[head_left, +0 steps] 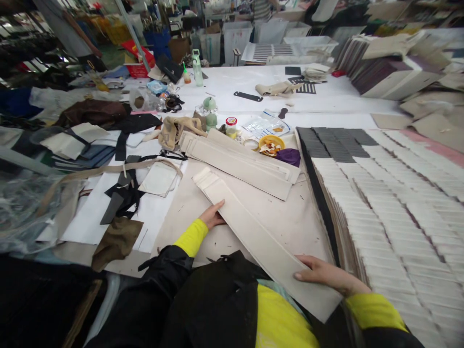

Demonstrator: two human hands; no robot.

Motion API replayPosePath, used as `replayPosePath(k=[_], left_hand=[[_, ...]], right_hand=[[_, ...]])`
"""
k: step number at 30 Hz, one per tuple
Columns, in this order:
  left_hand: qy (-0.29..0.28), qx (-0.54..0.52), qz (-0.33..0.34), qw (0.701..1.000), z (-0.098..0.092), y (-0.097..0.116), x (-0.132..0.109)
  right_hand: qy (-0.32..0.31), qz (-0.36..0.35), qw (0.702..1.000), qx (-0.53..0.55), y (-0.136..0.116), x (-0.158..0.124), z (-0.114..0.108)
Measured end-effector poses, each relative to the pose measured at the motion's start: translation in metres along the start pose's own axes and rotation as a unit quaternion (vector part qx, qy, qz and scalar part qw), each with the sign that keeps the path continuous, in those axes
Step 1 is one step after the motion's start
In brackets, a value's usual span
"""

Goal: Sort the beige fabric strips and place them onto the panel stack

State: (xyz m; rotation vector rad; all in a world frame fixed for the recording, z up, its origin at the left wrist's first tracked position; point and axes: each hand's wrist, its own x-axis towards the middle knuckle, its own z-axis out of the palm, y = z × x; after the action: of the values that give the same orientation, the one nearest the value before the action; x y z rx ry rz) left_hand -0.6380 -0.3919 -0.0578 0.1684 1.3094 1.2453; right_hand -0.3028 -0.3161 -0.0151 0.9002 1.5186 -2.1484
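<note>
The strips (253,232) lie slanted by the table's (344,104) near edge. The left hand (212,216) presses flat and open on their side; the right hand (326,276) grips the near end. They look light and bendy, so hold both ends.

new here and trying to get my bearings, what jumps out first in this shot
The long beige strips run diagonally across the middle, with the left hand on their far part and the right hand at the near end. To the right, overlapping rows of white and grey pieces fill that whole side.
</note>
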Motion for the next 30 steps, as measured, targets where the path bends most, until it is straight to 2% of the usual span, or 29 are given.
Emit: replayPosePath(k=[2,4,7,9,10,11,13,15,17,20,23,26,30], left_hand=[[-0.030,-0.089,-0.055,0.994,-0.010,0.004,-0.001],[-0.034,-0.136,-0.054,0.989,-0.015,0.009,-0.004],[-0.006,-0.136,-0.002,0.991,-0.019,0.014,-0.012],[0.036,-0.085,0.052,0.994,-0.024,0.011,-0.017],[0.063,-0.049,0.068,0.994,-0.028,0.008,-0.019],[0.092,-0.012,0.073,0.993,-0.033,0.003,-0.019],[0.138,0.041,0.056,0.988,-0.045,-0.009,-0.019],[0.153,0.058,0.033,0.986,-0.055,-0.018,-0.016],[0.140,0.057,0.025,0.988,-0.063,-0.023,-0.011],[0.120,0.056,0.010,0.991,-0.070,-0.022,-0.006],[0.107,0.054,-0.010,0.993,-0.073,-0.018,-0.004],[0.099,0.052,-0.016,0.994,-0.072,-0.015,-0.004],[0.082,0.057,-0.011,0.995,-0.071,-0.014,-0.006]], right_hand=[[-0.020,0.009,1.000,-0.008,-0.008,-0.009,-0.001],[-0.036,0.018,0.999,-0.013,-0.013,-0.015,-0.002],[-0.040,0.039,0.998,-0.026,-0.007,-0.015,-0.008],[0.019,0.059,0.993,-0.105,0.001,-0.007,-0.014],[0.076,0.066,0.979,-0.178,0.005,-0.001,-0.015],[0.139,0.062,0.953,-0.260,0.007,0.008,-0.014],[0.245,0.020,0.882,-0.403,0.002,0.029,-0.005],[0.291,-0.051,0.829,-0.475,-0.013,0.057,0.016],[0.300,-0.107,0.800,-0.508,-0.033,0.087,0.041],[0.310,-0.142,0.773,-0.535,-0.056,0.132,0.072],[0.322,-0.113,0.765,-0.546,-0.059,0.162,0.086],[0.320,-0.104,0.752,-0.567,-0.052,0.172,0.091],[0.319,-0.114,0.730,-0.594,-0.046,0.168,0.096]])
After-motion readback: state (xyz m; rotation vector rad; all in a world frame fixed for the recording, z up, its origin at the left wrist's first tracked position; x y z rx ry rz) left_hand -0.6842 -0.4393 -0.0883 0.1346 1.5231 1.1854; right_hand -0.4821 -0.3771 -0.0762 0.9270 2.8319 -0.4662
